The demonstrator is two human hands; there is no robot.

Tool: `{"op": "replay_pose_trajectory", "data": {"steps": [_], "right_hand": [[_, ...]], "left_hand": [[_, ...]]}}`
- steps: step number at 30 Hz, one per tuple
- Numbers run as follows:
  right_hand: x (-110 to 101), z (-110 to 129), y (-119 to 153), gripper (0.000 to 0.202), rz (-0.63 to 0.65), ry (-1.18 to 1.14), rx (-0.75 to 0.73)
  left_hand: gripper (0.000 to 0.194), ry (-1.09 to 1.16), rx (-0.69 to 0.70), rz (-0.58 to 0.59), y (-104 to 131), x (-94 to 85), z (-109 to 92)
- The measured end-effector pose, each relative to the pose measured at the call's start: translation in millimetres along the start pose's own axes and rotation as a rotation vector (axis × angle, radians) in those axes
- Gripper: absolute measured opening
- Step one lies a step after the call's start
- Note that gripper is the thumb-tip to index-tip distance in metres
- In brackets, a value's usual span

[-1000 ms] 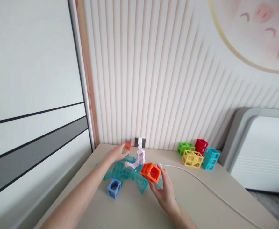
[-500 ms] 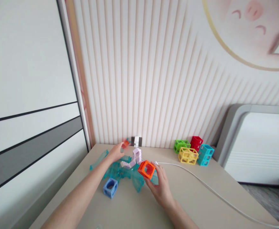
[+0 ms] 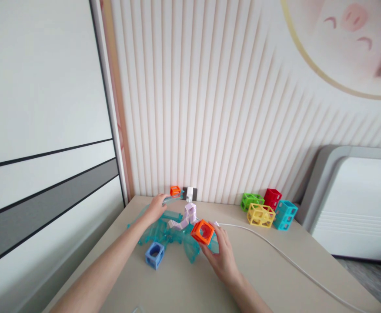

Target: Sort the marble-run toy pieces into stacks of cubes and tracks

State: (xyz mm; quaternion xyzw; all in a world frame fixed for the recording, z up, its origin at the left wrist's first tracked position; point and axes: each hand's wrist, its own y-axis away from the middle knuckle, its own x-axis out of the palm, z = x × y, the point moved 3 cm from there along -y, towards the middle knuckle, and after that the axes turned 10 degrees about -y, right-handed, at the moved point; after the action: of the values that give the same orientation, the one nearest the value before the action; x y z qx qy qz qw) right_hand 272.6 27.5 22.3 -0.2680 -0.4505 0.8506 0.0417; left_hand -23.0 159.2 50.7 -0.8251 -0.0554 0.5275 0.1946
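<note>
My right hand grips an orange cube block with a round opening, holding it above a heap of translucent teal track pieces. At the back left, my left hand has its fingers closed on the end of a teal track piece, which points right. Just beyond that piece, close to the wall, is a smaller-looking orange open-frame block. In front of the heap sits a blue cube block with a round hole. A lilac and white folding snake toy lies across the heap.
Green, red, yellow and turquoise frame blocks stand together at the back right. A white cable crosses the table's right side from a white plug at the wall. A white cabinet borders the left.
My left hand has drawn slightly left, away from the orange block at the wall, which was blurred at my fingertips before. My right hand keeps its orange cube. The view has shifted slightly.
</note>
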Motion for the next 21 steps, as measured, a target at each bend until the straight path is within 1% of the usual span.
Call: {"op": "replay_pose_trajectory", "data": {"steps": [3, 6, 10, 13, 15, 17, 19, 21], "right_hand": [[-0.3, 1.2, 0.3, 0.049, 0.005, -0.007, -0.001], [0.4, 1.0, 0.8, 0.05, 0.019, -0.015, 0.006], [1.8, 0.6, -0.1, 0.051, 0.031, -0.015, 0.002], [1.3, 2.0, -1.9, 0.05, 0.021, -0.016, -0.023], [0.6, 3.0, -2.9, 0.05, 0.023, -0.012, -0.026], [0.0, 3.8, -3.3, 0.049, 0.028, -0.011, -0.023], [-0.2, 4.3, -3.1, 0.05, 0.034, -0.014, -0.014], [-0.1, 4.3, -2.5, 0.051, 0.04, -0.015, -0.006]], "left_hand": [[0.04, 0.006, 0.068, -0.011, 10.0, -13.8, -1.1], [0.037, 0.001, 0.132, 0.002, 24.5, -24.8, -2.3], [0.038, -0.033, 0.198, 0.043, 42.7, -32.4, -3.9], [0.04, -0.074, 0.259, 0.098, 51.7, -36.4, -7.5], [0.039, -0.102, 0.309, 0.141, 55.7, -39.9, -12.1], [0.032, -0.135, 0.345, 0.177, 57.3, -44.0, -17.9], [0.026, -0.17, 0.35, 0.198, 55.2, -47.4, -24.4], [0.026, -0.207, 0.318, 0.208, 48.3, -48.6, -31.0]]}}
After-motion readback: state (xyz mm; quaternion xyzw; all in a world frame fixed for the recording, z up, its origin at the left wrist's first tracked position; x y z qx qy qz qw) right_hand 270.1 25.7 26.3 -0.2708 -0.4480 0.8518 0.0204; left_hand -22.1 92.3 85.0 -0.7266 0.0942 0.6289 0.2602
